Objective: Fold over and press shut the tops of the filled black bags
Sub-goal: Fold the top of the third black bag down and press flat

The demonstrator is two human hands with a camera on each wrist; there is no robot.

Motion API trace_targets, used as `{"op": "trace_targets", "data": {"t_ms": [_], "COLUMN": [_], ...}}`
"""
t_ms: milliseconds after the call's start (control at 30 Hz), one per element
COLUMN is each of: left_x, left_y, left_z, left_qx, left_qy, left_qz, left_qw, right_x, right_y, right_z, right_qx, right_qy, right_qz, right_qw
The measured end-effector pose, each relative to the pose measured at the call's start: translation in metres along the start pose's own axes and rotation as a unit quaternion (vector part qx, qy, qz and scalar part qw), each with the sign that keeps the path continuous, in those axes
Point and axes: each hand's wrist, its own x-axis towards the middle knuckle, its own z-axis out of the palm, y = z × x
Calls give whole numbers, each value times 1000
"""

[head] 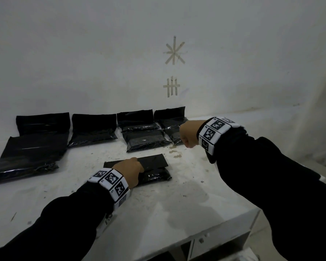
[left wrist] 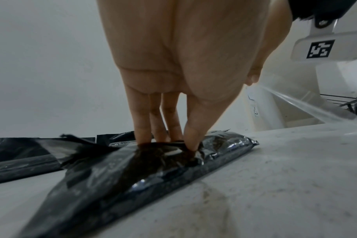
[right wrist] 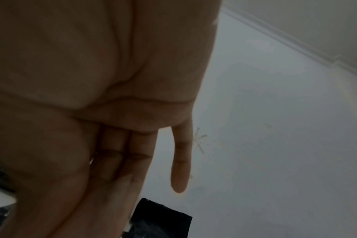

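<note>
White, scuffed worktop (head: 158, 213) is carrying everything, with a row of glossy black plastic filled bags (head: 94, 129) lying along the plain wall, their tops standing or leaning against it. The one being worked, a small flat black plastic pouch packed with dark granular fill (head: 154, 172), is sitting near the front middle of the worktop, well apart from the row. Its long axis is running left to right across the person's view; the empty top flap (head: 151, 161) is lying on the far side, pointing toward the wall. Judging by the creases and shine, the film is looking thin, soft and slippery, while the filled body seems dense and slumpy (likely to shift rather than spring back), so the flap edge looks like the place to take hold, with the flat of the fingers pressing along the seam. The left hand (head: 129, 171) is bearing down on it, straight fingers (left wrist: 174, 127) and thumb tip digging into the film where flap meets body. The right hand (head: 188, 133) is hovering over the rightmost bag in the row, fingers extended and relaxed in the wrist view, holding nothing that shows.
</note>
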Motion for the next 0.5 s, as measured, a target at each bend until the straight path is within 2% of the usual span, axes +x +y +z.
{"op": "trace_targets", "data": {"t_ms": [133, 233, 300, 367, 433, 500], "left_x": [-6, -12, -14, -19, -25, -30], "left_y": [2, 2, 2, 1, -3, -7], "left_z": [-1, -3, -4, -7, -9, -12], "left_qx": [-22, -63, -136, -271, -413, -490], "left_qy": [-16, -25, -9, -3, -10, -16], "left_qz": [-5, -22, -49, -78, -104, -113], "left_qw": [1000, 997, 989, 959, 905, 864], "right_x": [-8, -7, -7, -8, -11, -11], "right_y": [-6, -12, -15, -15, -14, -14], "right_z": [-33, -59, -67, -71, -74, -76], "right_qx": [71, 131, 182, 236, 284, 318], "right_qy": [98, 103, 84, 75, 81, 95], "right_qz": [-34, -71, -80, -91, -106, -115], "right_qw": [992, 983, 976, 965, 949, 936]}}
